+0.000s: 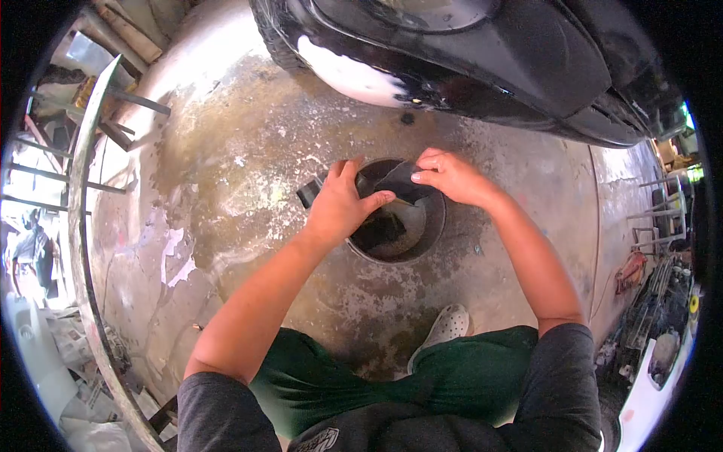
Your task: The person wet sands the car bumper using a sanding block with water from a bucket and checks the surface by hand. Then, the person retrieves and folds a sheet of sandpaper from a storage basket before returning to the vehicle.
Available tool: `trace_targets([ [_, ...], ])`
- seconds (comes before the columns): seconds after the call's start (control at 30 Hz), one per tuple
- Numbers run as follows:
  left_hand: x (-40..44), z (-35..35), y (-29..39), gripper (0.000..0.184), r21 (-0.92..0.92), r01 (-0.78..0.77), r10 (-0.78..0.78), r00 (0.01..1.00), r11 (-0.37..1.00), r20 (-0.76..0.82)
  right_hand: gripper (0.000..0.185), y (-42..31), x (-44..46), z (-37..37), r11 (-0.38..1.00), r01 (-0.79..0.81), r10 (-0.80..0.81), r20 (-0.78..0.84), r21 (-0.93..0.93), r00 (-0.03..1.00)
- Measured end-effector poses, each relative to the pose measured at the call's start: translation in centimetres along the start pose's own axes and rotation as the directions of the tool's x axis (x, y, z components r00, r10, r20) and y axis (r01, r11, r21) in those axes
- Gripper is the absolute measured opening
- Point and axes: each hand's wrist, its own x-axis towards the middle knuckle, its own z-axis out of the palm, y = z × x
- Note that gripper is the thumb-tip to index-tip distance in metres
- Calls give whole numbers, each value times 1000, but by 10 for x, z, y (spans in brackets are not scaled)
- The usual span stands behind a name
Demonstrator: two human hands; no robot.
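A round dark bucket (435, 242) stands on the floor in front of me, with some liquid and a dark piece low inside. Over its opening is a dark grey sheet (400, 179) that looks like sandpaper. My right hand (452, 178) pinches the sheet's right edge between thumb and fingers. At the left rim, my left hand (341, 202) is closed at the sheet's other side, its thumb reaching over the bucket. Its fingertips are partly hidden. A black block-like thing (309, 193) shows just left of that hand; whether the hand touches it cannot be told.
Beyond the bucket is a black car bumper (482, 75) with a whitish patch. A long worn rail (81, 218) stands at the left, with papers and a white panel behind. Metal parts (651, 316) lie at the right. My light clog (450, 324) is near the bucket.
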Motion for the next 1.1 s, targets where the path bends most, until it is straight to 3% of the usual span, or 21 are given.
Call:
trace_targets([
  [0.03,1,-1,1,58,-21,-21,19,997,1000,-71,38,-17,0,-7,999,-41,41,97,1,994],
  [0.13,12,-8,-7,55,-127,147,-114,965,981,237,38,-41,-2,-6,970,-171,144,159,172,977],
  [0.23,13,-5,-23,41,-264,247,-137,918,932,373,40,-33,1,-3,971,-105,81,118,215,990],
  [0.33,11,-20,-16,32,-361,478,-220,795,801,565,41,-29,0,-4,966,-76,55,93,248,994],
  [0.43,13,-11,-29,28,-413,487,-211,804,770,556,41,-24,1,-4,969,-97,80,84,228,993],
  [0.53,17,-9,-31,26,-550,550,-216,803,628,556,30,-8,6,4,933,-110,114,8,343,993],
  [0.63,17,-16,-19,24,-564,609,-229,766,558,601,26,4,12,2,874,-190,194,36,447,980],
  [0.73,11,-15,-16,21,-624,460,-28,818,632,574,26,6,10,8,799,-193,234,1,569,972],
  [0.83,11,-8,-12,20,-650,562,-122,796,512,593,27,-6,9,29,777,-52,200,-168,628,965],
  [0.93,10,-4,-14,15,-709,617,-176,783,340,597,30,-10,17,49,881,156,76,-459,447,885],
  [1.03,8,-3,-13,10,-773,593,-162,805,225,571,34,-24,3,37,794,-106,126,8,598,992],
  [1.1,8,-4,-11,11,-785,571,-161,821,242,547,35,-30,2,39,801,-150,123,85,579,989],
])
